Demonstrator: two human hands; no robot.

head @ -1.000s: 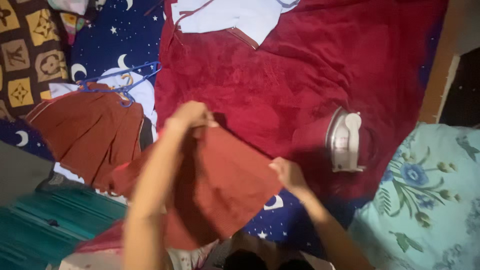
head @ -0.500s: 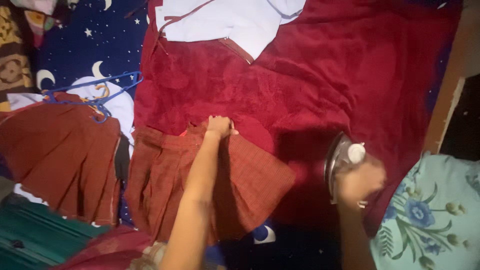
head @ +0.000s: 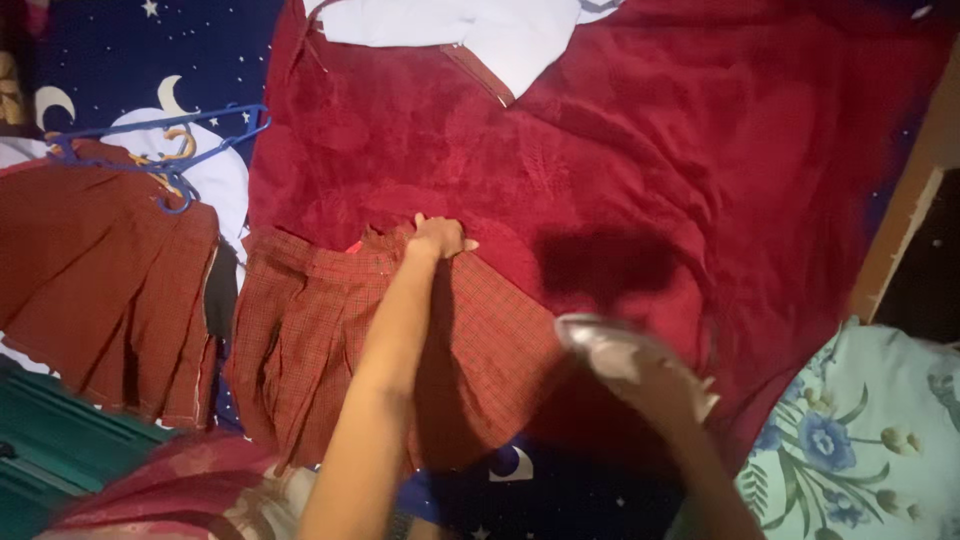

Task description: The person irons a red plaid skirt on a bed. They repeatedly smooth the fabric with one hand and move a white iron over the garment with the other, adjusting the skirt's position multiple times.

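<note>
Looking down through the head camera, we record a checked red-brown pleated skirt (head: 400, 350) laid flat on a dark red velvety cloth (head: 650, 160) that covers the work surface. We judge the cloth serves as padding for pressing, and the skirt lies spread so that its pleats sit in line.

Our left hand (head: 438, 238) rests at the skirt's waistband, at the far edge of the garment. Its fingers are curled together and pressed down on the fabric; we judge this pins the waistband so the skirt does not slide. The left forearm runs straight from the lower frame up across the skirt, nearly fully extended.

Our right hand (head: 655, 395) is blurred. It holds a pale clothes iron (head: 610, 350) by the handle, raised above the cloth just beside the skirt's right edge, with a dark shadow cast on the cloth beyond it. We take the fingers to be closed on the handle, though the blur hides their detail. The right forearm enters from the lower right corner at a slant.

To the left, well apart, a second pleated red-brown skirt (head: 100, 290) lies on a blue hanger (head: 170, 150) over a star-and-moon bedsheet (head: 130, 60). A white garment (head: 470, 30) lies at the top edge. A floral pillow (head: 860, 440) sits at the lower right.
</note>
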